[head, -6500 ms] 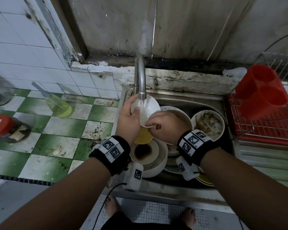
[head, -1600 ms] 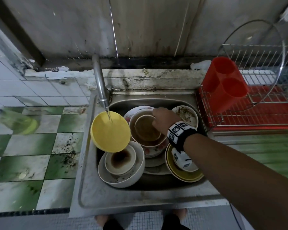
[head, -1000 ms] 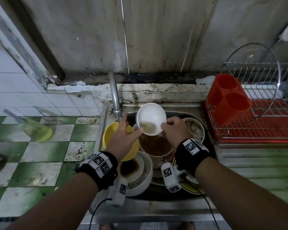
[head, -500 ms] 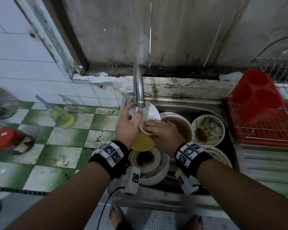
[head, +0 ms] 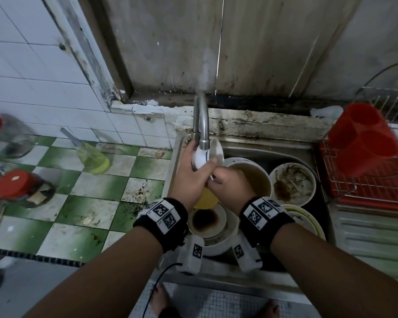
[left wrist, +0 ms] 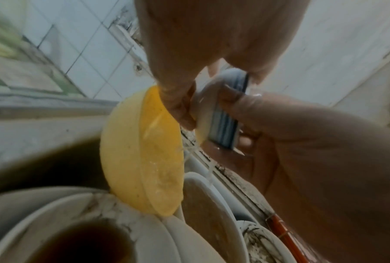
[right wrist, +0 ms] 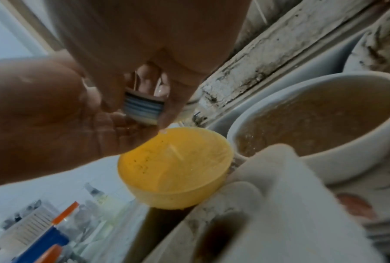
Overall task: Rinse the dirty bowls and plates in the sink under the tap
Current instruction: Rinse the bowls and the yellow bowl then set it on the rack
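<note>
From the head view we hold 1 small white bowl tipped on edge right under the tap, at the back-left corner of the sink. Our left hand wraps it from the left, thumb lying over the near rim, and our right hand meets it from the right and below, so the bowl sits between the 2 hands with its open face turned right, toward the right hand's fingers. In the left wrist view, our left fingers curl onto the bowl's pale body and the striped foot ring points down at the camera; right-hand fingers press the ring from the right, and water runs off below onto the yellow bowl. In the right wrist view the same ring is pinched between right-hand fingertips, with the left palm cupped beside it. We judge the right hand nearer the inside, so it should do the rubbing. The other dirty bowls, such as the big bowl of brown water, wait to the right.
</note>
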